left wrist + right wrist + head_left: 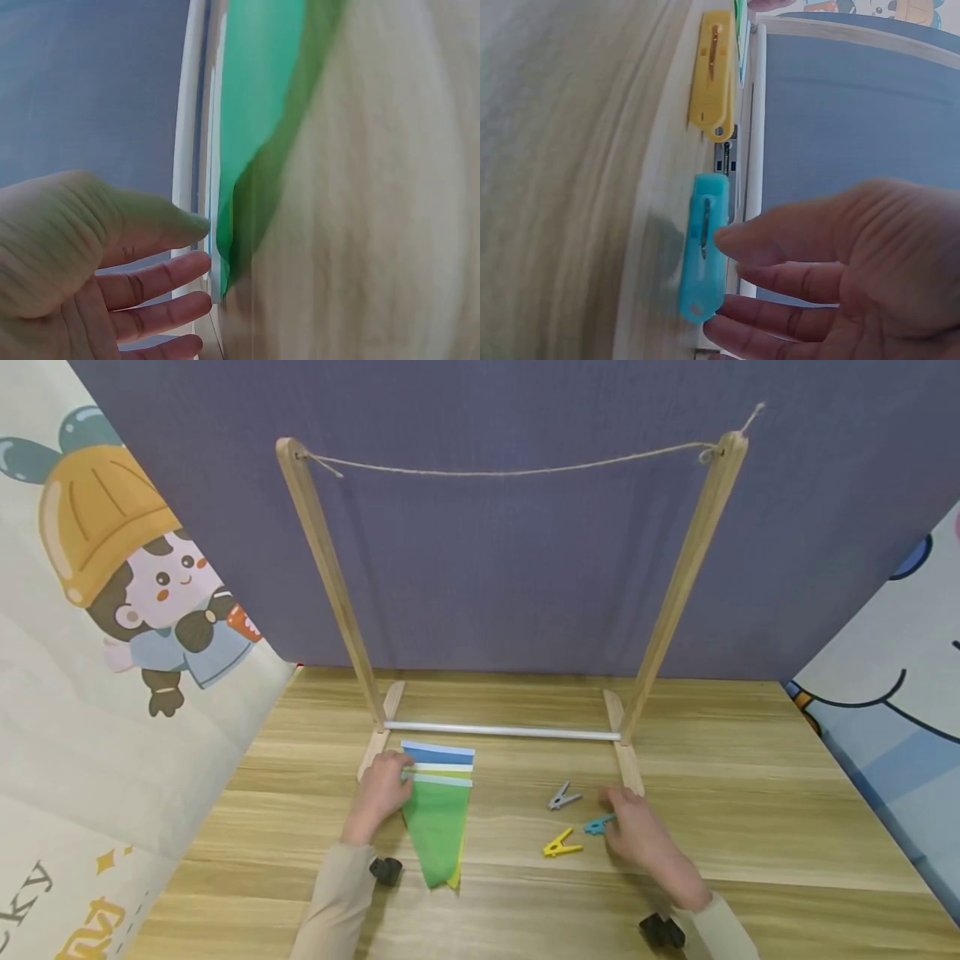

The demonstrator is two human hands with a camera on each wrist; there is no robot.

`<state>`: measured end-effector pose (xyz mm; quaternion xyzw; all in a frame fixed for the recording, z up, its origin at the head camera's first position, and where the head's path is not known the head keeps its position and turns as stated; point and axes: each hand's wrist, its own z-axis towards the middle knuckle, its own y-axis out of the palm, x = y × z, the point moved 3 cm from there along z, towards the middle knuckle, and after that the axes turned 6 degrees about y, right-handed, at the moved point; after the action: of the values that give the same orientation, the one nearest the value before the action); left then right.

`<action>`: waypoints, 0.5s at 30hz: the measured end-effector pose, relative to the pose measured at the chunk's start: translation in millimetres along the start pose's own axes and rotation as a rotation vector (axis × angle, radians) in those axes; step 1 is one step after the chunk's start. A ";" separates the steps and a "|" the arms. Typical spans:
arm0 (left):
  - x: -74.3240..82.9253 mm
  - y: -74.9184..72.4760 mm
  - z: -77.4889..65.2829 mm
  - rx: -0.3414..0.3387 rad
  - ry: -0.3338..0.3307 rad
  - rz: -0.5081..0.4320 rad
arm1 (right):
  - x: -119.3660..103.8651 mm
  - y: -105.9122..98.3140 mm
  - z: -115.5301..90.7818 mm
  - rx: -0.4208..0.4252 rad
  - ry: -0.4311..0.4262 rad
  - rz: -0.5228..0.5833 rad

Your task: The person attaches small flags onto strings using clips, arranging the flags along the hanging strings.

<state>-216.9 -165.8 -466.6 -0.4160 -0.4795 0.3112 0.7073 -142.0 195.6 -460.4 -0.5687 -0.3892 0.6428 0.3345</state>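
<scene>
Left hand [384, 789] with fingers loosely parted, stacked green, yellow and blue triangular pennants [437, 827] touched by its fingertips, yellow plastic clothespin [557, 846] and grey clothespin [558, 799] between both hands, turquoise plastic clothespin [596, 826] touched by right hand [639, 833], its fingers slightly spread, nothing gripped by either.

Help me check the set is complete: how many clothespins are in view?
3: a gray one nearest the white rod; a yellow one in front of it; and a blue one at the right hand, which could hide others.

Cartoon prints [142, 568] flank a bluish panel [495, 568] beyond the table [750, 810].
</scene>
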 end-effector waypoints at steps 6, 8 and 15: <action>-2.0 1.5 0.9 -0.015 0.000 0.082 | 3.8 3.3 -0.7 -0.019 0.009 -0.022; -1.8 1.6 1.2 -0.019 0.003 0.098 | 5.0 3.6 -0.6 -0.020 0.022 -0.032; -2.2 1.5 2.3 -0.028 0.009 0.115 | 6.5 2.9 -0.7 -0.008 0.026 -0.040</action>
<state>-219.9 -166.3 -468.4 -0.4541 -0.4561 0.3427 0.6843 -142.2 200.0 -466.0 -0.5704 -0.3989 0.6268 0.3501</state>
